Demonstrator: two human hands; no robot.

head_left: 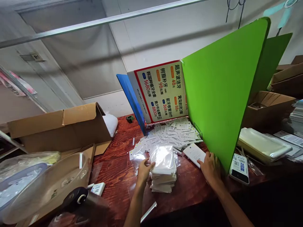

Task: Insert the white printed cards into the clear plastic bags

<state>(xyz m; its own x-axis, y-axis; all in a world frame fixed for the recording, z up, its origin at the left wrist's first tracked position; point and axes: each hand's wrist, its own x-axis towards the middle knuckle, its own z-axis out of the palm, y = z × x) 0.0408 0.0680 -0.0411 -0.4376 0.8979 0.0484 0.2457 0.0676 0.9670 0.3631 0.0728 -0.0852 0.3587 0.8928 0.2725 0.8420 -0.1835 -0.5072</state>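
Note:
In the middle of the table stands a stack of white cards in clear plastic bags (pixel 163 160), its top shiny with glare. My left hand (pixel 144 168) is at the upper left corner of this stack, thumb and fingertips closed on the edge of the top bag. To the right, a small pile of white printed cards (pixel 194 154) lies tilted on the table. My right hand (pixel 211 167) grips its lower right corner, close to the green panel. Behind both hands spreads a loose heap of white cards (pixel 170 134).
A green panel (pixel 222 88), a price board (pixel 163 91) and a blue panel (pixel 131 101) stand around the heap. A cardboard box (pixel 59 126), a plastic tub (pixel 56 186) and a dark-lidded bottle (pixel 80 201) are left. Right are a phone (pixel 239 176) and clear packets (pixel 262 145).

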